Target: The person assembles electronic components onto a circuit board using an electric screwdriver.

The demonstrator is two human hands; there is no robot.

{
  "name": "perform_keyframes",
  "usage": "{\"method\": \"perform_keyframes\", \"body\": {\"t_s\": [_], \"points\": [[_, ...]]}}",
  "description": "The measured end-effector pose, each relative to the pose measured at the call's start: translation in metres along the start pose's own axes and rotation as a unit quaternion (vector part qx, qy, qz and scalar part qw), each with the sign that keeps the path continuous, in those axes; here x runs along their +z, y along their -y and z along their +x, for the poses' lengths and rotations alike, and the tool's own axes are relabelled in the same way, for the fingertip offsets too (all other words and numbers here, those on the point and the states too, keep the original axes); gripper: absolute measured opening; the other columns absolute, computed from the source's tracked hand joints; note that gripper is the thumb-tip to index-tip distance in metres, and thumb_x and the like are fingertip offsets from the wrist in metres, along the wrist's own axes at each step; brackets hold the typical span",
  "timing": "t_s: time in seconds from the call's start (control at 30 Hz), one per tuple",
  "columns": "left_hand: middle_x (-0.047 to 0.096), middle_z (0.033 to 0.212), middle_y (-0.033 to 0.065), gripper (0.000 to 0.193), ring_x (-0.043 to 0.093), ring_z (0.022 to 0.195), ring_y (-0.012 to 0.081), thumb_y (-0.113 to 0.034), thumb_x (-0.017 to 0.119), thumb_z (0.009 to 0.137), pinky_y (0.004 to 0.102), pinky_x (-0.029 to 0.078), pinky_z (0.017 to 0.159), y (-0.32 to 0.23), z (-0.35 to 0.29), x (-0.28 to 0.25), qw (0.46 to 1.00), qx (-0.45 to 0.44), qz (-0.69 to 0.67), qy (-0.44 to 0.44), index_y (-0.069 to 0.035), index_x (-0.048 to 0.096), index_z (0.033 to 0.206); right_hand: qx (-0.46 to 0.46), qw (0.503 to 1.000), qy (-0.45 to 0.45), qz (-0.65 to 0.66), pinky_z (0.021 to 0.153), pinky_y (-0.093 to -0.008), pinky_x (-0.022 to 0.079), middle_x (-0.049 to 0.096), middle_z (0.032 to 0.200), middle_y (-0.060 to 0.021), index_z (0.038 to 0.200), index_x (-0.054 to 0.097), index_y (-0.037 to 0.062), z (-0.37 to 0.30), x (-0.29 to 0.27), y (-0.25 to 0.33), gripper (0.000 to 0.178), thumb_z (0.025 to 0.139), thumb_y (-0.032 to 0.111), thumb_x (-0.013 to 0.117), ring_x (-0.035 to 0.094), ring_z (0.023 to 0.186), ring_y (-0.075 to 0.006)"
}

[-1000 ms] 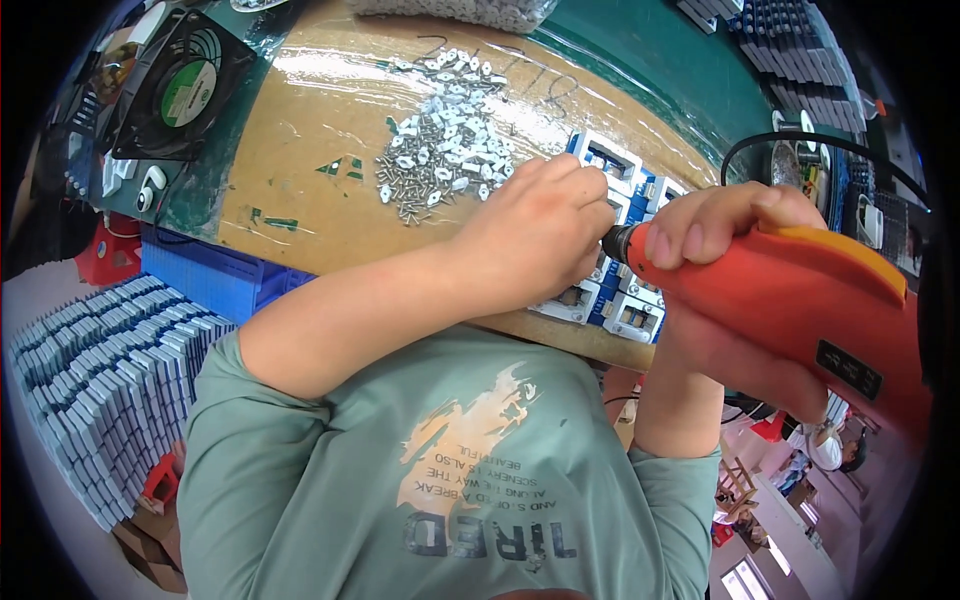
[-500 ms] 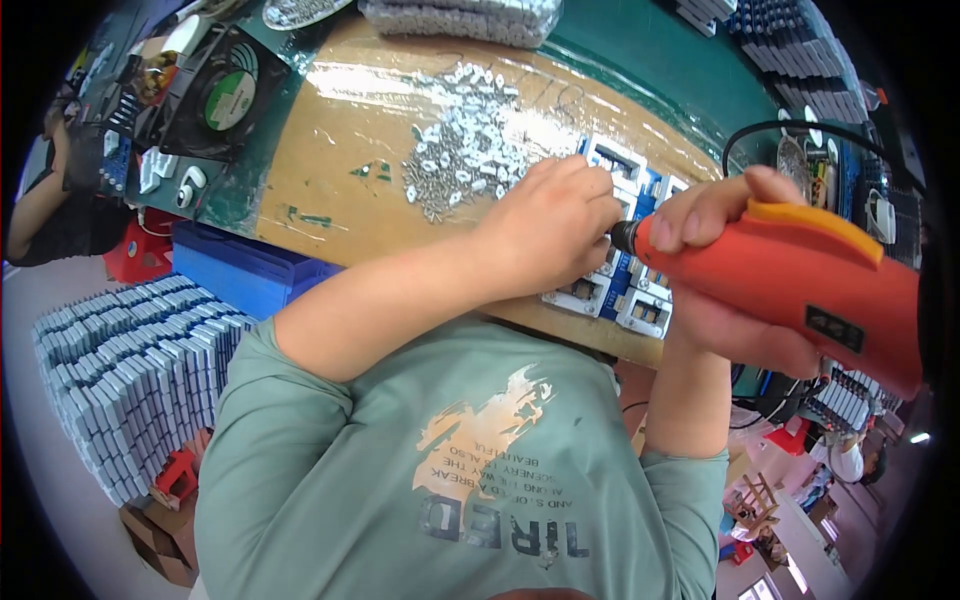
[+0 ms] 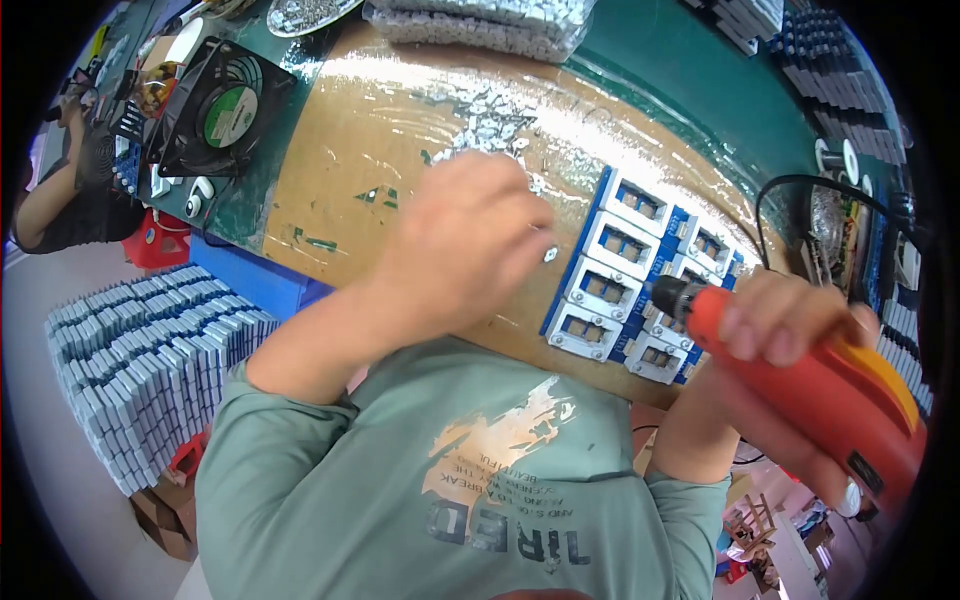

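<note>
My right hand (image 3: pixel 790 330) is wrapped round a red electric screwdriver (image 3: pixel 800 390) with an orange lever. Its black tip (image 3: pixel 672 295) points left, over a blue circuit board panel (image 3: pixel 572 290) that carries several white rectangular frames (image 3: pixel 630 243). To the left of the panel, my left hand (image 3: pixel 470 240) is bent over the tan board, its fingers curled and blurred by motion. A small white piece (image 3: pixel 550 254) shows right at its fingertips; whether they grip it is unclear. Beyond that hand lies a partly covered pile of small white pieces and screws (image 3: pixel 490 125).
A clear bag of white pieces (image 3: pixel 480 25) and a metal dish (image 3: pixel 305 15) stand at the back. A black fan (image 3: pixel 225 110) sits at left. Stacked boards fill the far right (image 3: pixel 835 75) and lower left (image 3: pixel 150 370). A black cable (image 3: pixel 765 200) arcs at right. Another person's arm (image 3: pixel 55 195) shows at far left.
My left hand has moved left, off the panel toward the pile. The screwdriver in my right hand has drawn back toward the lower right, uncovering more of the white frames.
</note>
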State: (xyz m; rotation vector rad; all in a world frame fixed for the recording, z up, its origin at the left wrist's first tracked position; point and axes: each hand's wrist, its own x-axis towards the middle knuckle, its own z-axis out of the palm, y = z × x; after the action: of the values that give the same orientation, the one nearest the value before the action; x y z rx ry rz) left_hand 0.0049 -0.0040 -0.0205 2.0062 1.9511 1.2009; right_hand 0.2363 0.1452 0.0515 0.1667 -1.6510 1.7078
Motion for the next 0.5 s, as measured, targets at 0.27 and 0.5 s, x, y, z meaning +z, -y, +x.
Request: {"method": "perform_keyframes", "body": {"t_s": [0.27, 0.5], "points": [[0.062, 0.095, 0.0041, 0.013, 0.062, 0.090, 0.0265, -0.010, 0.078, 0.078, 0.0409, 0.048, 0.079, 0.013, -0.024, -0.010, 0.993, -0.044, 0.097, 0.048, -0.010, 0.071, 0.089, -0.019, 0.997, -0.056, -0.041, 0.072, -0.0344, 0.047, 0.058, 0.097, -0.0079, 0.145, 0.048, 0.0031, -0.027, -0.009, 0.003, 0.119, 0.066, 0.089, 0.073, 0.060, 0.079, -0.0210], [0.063, 0.095, 0.0053, 0.016, 0.063, 0.092, 0.0279, -0.009, 0.078, 0.078, 0.0419, 0.049, 0.080, 0.005, -0.025, -0.012, 0.995, -0.065, 0.023, 0.071, -0.009, 0.071, 0.092, -0.023, 0.998, -0.037, -0.036, 0.073, -0.0359, 0.049, 0.059, 0.099, -0.0093, 0.149, 0.043, 0.0004, -0.038, -0.007, -0.006, 0.120, 0.072, 0.088, 0.069, 0.061, 0.081, -0.0220]]}}
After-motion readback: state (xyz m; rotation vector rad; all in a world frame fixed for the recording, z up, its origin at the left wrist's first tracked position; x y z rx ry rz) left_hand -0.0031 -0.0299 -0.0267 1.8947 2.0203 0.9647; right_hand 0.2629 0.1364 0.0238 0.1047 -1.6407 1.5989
